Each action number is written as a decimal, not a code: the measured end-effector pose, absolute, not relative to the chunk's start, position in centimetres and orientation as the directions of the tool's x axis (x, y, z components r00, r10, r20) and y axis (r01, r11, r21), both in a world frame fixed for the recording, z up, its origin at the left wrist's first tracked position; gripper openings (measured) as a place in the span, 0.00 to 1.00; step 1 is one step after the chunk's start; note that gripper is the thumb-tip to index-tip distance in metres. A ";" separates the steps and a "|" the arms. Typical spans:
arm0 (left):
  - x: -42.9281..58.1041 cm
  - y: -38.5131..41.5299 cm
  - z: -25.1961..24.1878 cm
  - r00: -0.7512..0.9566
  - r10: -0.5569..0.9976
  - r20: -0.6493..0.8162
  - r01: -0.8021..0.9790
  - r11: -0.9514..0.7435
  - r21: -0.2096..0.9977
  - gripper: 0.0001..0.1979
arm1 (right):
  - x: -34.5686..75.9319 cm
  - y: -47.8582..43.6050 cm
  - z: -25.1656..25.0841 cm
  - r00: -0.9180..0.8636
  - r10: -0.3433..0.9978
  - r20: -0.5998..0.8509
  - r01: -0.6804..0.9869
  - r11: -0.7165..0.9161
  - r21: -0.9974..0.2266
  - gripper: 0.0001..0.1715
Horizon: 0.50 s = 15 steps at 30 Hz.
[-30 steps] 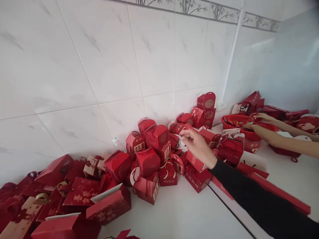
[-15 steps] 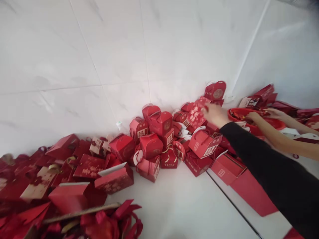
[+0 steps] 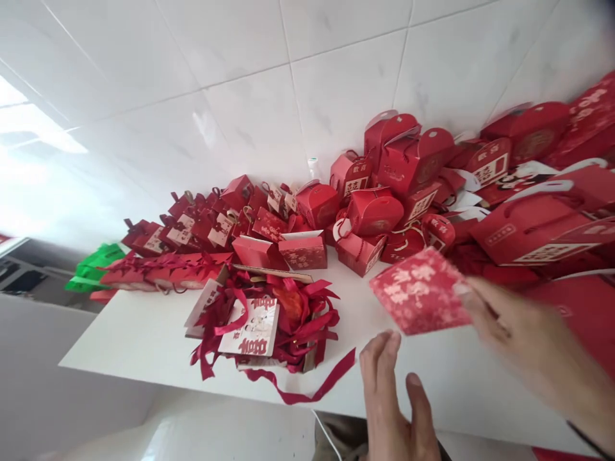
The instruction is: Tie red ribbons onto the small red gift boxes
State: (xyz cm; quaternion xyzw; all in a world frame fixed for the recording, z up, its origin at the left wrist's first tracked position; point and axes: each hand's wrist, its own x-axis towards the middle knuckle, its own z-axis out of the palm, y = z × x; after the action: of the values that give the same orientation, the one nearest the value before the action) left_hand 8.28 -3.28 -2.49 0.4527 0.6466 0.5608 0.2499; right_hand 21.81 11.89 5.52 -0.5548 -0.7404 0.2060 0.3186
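Note:
My right hand [image 3: 519, 336] grips the near right corner of a red gift box [image 3: 420, 291] with pale lettering and blossoms printed on it. The box hangs tilted above the white table [image 3: 144, 330]. Just below and left of it is my left hand [image 3: 394, 403], fingers apart and holding nothing. Left of that hand stands a cardboard box [image 3: 314, 349] crammed with dark red ribbons [image 3: 288, 397] and a white printed card [image 3: 254, 326]. One ribbon trails toward the table's front edge.
Many red gift boxes [image 3: 375, 211] with handles are heaped along the tiled wall. A long row of red boxes [image 3: 163, 272] with ribbons lies at the left, beside a green bag [image 3: 93, 266]. A white cable [image 3: 327, 432] hangs below the table edge.
My right hand has brought the patterned gift box out of the pile toward me. My view has swung left, my left hand has come into view, and another person's hands have left it.

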 end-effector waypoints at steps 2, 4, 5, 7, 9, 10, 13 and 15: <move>8.4 -3.0 -2.5 -0.427 0.895 0.128 0.286 0.000 0.958 0.29 | 19.7 9.1 3.6 -0.207 0.970 0.125 0.693 0.235 -0.681 0.26; 7.8 -3.0 -2.8 -0.388 0.917 0.098 0.255 0.005 0.967 0.35 | 18.3 6.7 2.6 -0.321 0.947 -0.020 0.615 0.192 -0.765 0.28; 7.4 -3.0 -3.0 -0.378 0.923 0.077 0.222 0.009 0.975 0.37 | 17.8 5.6 2.3 -0.403 0.912 -0.081 0.566 0.179 -0.804 0.29; 6.3 -3.0 -3.0 -0.404 0.915 0.012 0.108 0.034 0.994 0.31 | 17.4 4.1 2.0 -0.526 0.837 -0.148 0.501 0.164 -0.850 0.31; 5.0 -3.0 -2.7 -0.453 0.890 -0.050 -0.001 0.056 0.998 0.21 | 17.5 3.6 1.9 -0.565 0.804 -0.188 0.511 0.161 -0.844 0.32; 4.4 -3.0 -2.5 -0.468 0.882 -0.059 -0.022 0.055 0.998 0.18 | 17.7 3.6 2.0 -0.548 0.814 -0.193 0.533 0.163 -0.830 0.32; 3.0 -2.9 -1.9 -0.423 0.906 0.015 0.053 0.007 0.999 0.14 | 18.0 4.5 2.9 -0.465 0.881 -0.091 0.568 0.218 -0.793 0.26; 2.5 -2.8 -1.9 -0.368 0.924 0.107 0.139 -0.059 0.989 0.15 | 17.1 5.1 4.1 -0.461 0.885 0.063 0.531 0.332 -0.780 0.20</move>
State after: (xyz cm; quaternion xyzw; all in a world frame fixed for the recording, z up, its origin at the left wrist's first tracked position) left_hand 2.55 -2.83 -1.86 0.4465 0.5948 0.5747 0.3415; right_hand 17.15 5.12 4.06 -0.4554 -0.7772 0.3559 0.2489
